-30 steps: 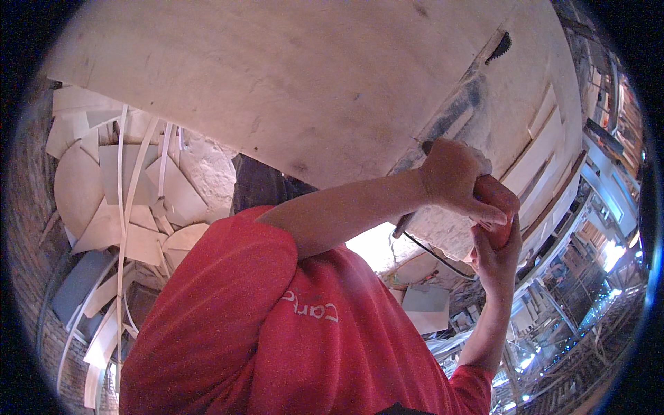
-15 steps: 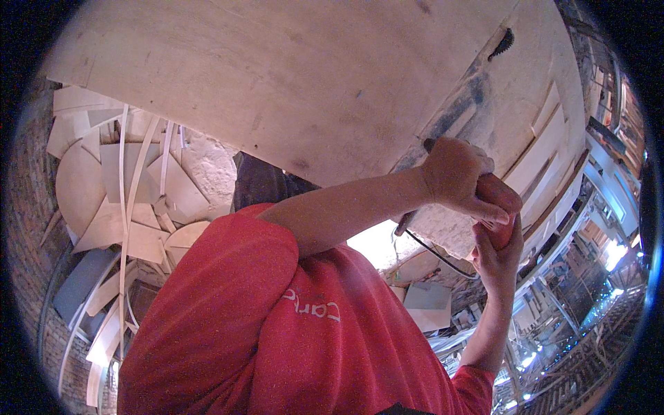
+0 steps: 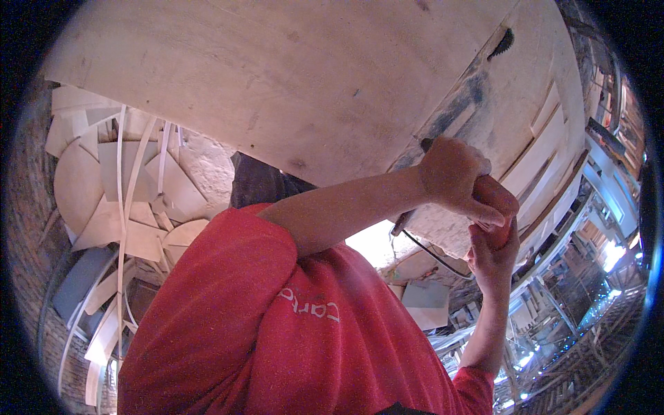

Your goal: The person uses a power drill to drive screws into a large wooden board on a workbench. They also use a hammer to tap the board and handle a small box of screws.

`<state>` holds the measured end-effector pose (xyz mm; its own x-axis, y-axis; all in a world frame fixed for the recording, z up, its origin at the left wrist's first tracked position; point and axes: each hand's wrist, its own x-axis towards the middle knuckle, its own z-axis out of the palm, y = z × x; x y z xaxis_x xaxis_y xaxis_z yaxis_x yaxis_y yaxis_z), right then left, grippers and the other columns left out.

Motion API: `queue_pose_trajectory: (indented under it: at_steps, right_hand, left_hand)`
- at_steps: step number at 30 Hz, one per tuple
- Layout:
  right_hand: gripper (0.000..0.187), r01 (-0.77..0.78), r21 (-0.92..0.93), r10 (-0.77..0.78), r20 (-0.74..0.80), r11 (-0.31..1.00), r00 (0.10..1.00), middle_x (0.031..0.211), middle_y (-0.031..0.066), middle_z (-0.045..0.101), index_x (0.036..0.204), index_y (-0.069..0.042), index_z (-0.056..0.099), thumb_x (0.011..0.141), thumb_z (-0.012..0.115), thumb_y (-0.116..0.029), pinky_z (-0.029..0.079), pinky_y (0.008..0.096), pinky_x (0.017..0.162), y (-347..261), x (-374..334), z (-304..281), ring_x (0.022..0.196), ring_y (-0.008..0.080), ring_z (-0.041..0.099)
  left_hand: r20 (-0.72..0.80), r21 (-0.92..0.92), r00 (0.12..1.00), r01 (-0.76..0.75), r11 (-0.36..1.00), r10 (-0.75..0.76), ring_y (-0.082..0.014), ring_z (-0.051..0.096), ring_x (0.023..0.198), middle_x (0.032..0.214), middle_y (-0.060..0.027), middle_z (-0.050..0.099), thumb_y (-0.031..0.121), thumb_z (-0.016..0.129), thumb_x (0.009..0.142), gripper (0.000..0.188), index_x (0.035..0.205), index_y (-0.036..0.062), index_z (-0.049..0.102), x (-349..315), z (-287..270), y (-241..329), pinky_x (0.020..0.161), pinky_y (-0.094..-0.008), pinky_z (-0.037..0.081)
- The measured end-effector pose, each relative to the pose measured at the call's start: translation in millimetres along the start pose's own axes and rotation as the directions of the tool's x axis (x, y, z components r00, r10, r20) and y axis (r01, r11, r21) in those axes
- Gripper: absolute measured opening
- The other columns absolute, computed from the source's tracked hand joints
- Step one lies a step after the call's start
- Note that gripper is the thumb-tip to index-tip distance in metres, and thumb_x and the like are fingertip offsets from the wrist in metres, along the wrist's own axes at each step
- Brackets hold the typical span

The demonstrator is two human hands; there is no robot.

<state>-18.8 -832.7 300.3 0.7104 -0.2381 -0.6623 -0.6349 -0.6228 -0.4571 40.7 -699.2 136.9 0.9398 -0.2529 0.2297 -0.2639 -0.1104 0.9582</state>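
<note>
In front of my chest, both hands hold a reddish-brown, rounded block-like piece (image 3: 496, 197); its exact kind I cannot make out. My left hand (image 3: 453, 176) is closed over its upper part, knuckles up and thumb along the near side. A dark tip (image 3: 426, 144) shows at the far side of this hand; whether it belongs to the same piece is hidden. My right hand (image 3: 492, 252) grips the lower end from below, fingers wrapped round it. Just beyond lies a wide wooden tabletop (image 3: 277, 83), with a dark toothed saw blade (image 3: 501, 45) standing up through it.
Thin wooden strips (image 3: 532, 166) lie along the tabletop's right side. Many flat board offcuts (image 3: 124, 180) lean and lie on the left, with long narrow strips (image 3: 122, 228) among them. A black cable (image 3: 436, 254) hangs below the table edge. Cluttered shelving or timber (image 3: 574, 277) fills the right.
Both hands and the reddish-brown piece have shifted very slightly left in the picture. The grip looks the same.
</note>
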Motion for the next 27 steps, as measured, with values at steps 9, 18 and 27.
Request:
queue_pose_trajectory:
  at_steps: [9,18,27]
  right_hand:
    - [0.052,0.078,-0.058,-0.079,-0.008,0.995,0.997,0.124,0.014,0.066,0.136,-0.001,0.051,0.089,0.073,-0.009,0.052,0.0346,0.096,7,7,0,0.111,0.0212,0.066]
    - [0.053,0.226,-0.154,-0.223,0.034,0.962,0.974,0.131,0.0149,0.065,0.139,-0.002,0.05,0.09,0.069,-0.003,0.049,0.0369,0.104,-3,12,12,0.122,0.0239,0.063]
    - [0.06,0.218,-0.185,-0.217,0.028,0.958,0.976,0.135,0.0172,0.064,0.143,-0.004,0.047,0.087,0.068,0.001,0.048,0.0364,0.107,2,16,15,0.127,0.027,0.062]
  left_hand:
    - [0.039,-0.037,0.999,0.027,0.999,-0.026,-0.0393,0.066,0.061,0.069,-0.0146,0.067,0.09,0.074,0.051,0.083,0.072,0.0097,0.072,-1,11,-10,0.059,-0.0519,0.052]
    - [-0.121,-0.077,0.991,-0.066,0.995,0.056,-0.0353,0.065,0.058,0.064,-0.0108,0.063,0.084,0.077,0.055,0.076,0.065,0.0087,0.069,-10,5,-19,0.054,-0.0472,0.049]
    - [-0.153,-0.034,0.987,-0.058,0.998,0.052,-0.0345,0.069,0.069,0.074,-0.0103,0.069,0.079,0.079,0.058,0.071,0.075,0.0104,0.072,-17,10,-25,0.063,-0.0469,0.053]
